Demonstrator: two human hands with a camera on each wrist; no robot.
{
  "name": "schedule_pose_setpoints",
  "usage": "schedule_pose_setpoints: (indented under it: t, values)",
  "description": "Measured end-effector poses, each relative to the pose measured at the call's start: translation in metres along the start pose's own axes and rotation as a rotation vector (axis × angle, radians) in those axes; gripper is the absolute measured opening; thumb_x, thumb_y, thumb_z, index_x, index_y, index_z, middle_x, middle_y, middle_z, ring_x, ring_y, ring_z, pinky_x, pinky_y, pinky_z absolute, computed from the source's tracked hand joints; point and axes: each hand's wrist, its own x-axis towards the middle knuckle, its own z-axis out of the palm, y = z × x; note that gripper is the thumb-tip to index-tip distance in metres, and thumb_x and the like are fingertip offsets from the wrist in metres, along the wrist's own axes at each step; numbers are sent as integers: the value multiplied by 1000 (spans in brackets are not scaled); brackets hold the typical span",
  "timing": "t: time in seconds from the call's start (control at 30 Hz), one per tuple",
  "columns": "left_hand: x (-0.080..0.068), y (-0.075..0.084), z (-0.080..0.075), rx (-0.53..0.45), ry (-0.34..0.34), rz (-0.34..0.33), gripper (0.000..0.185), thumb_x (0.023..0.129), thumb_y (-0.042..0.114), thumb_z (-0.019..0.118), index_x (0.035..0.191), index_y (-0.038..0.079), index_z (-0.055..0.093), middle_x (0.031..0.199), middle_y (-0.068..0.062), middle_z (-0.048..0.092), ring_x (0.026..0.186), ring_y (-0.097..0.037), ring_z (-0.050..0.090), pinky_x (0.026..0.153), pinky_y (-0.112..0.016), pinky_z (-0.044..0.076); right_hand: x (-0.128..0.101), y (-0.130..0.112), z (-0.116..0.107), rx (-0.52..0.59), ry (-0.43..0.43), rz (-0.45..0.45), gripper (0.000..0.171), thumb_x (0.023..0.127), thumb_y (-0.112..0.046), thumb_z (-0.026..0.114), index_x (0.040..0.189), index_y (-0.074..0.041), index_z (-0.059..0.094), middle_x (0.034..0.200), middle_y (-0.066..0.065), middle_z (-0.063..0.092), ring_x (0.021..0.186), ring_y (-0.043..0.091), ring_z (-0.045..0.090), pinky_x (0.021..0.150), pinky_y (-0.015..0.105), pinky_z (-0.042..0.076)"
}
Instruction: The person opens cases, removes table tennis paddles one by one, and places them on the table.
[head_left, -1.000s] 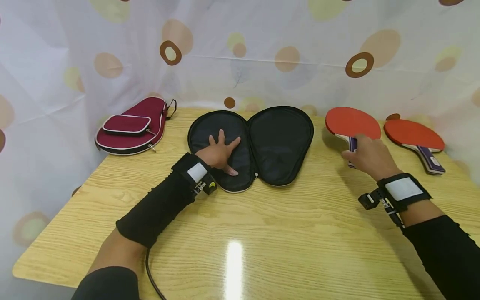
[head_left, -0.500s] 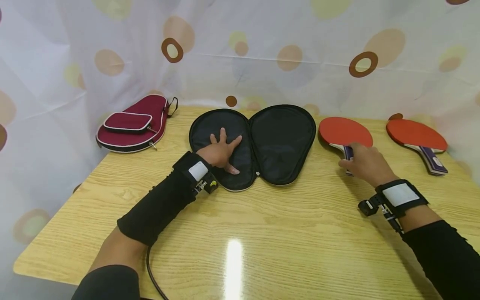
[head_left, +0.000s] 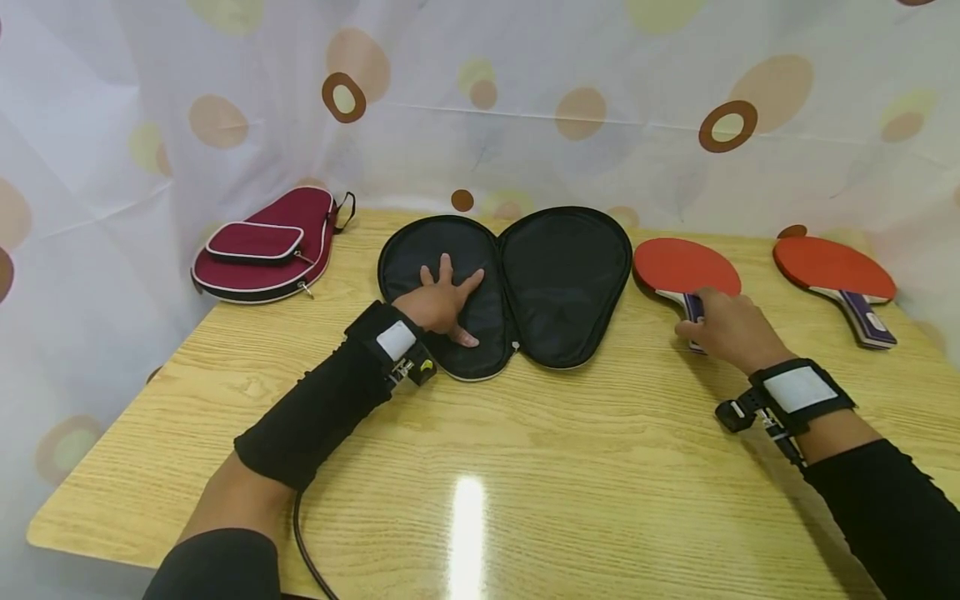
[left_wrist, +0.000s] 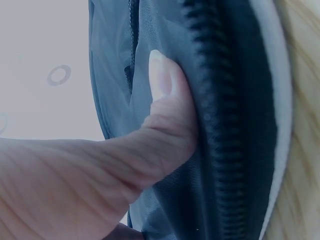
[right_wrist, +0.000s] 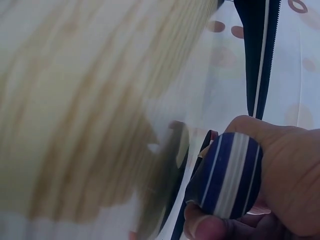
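Left hand (head_left: 442, 304) lies flat, fingers spread, on the left half of the open black zip-round paddle case (head_left: 558, 287) at frame centre. Right hand (head_left: 723, 327) is wrapped round the striped handle of the red-faced table tennis paddle (head_left: 686, 267) just right of the case. Risk: the blade could catch the case's raised zip edge, or the case could slide on the glossy wooden table (head_left: 525, 467).

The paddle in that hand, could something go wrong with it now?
Maybe. The right hand grips the nearer paddle only by its striped handle, so the red blade could tip or bump the open black case beside it. The left hand presses flat on just one half of the case, so the other half might slide if nudged.
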Motion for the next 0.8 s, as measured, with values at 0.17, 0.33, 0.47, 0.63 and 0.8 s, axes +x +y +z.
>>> schedule_pose_setpoints:
  t: [0.17,0.33,0.47,0.63,0.8]
  values:
    - [0,0,1,3,3,0,117,82,52,75,162,31,-8,164,-21,-23,149,-50,-9,103,-64,41,0,2,0,-10,-20,10,57,95,-18,64,131,21,42,100,34,58,80,38,61,62,42,53]
    - [0,-1,1,-10,10,-4,118,82,52,76,162,32,-8,164,-20,-23,150,-49,-9,104,-66,39,0,2,-1,-16,-54,34,62,96,-19,64,135,21,38,105,36,57,85,41,61,66,45,54]
    - [0,-1,0,-4,10,-2,117,82,53,76,162,32,-8,164,-21,-22,150,-50,-9,104,-68,37,0,1,-1,-23,-93,48,64,96,-19,62,137,21,33,110,40,55,89,43,60,72,49,56]
    - [0,-1,0,13,4,0,117,83,54,74,162,32,-8,164,-21,-22,150,-50,-9,103,-67,39,-3,-1,-2,-48,-120,46,63,97,-18,60,136,22,31,113,42,53,91,44,58,79,55,54]
    - [0,-1,0,27,7,8,116,83,55,74,162,31,-8,164,-22,-21,149,-51,-7,103,-68,38,-8,-5,-3,-79,-155,54,68,98,-20,59,139,23,27,115,44,52,90,43,58,80,56,52]
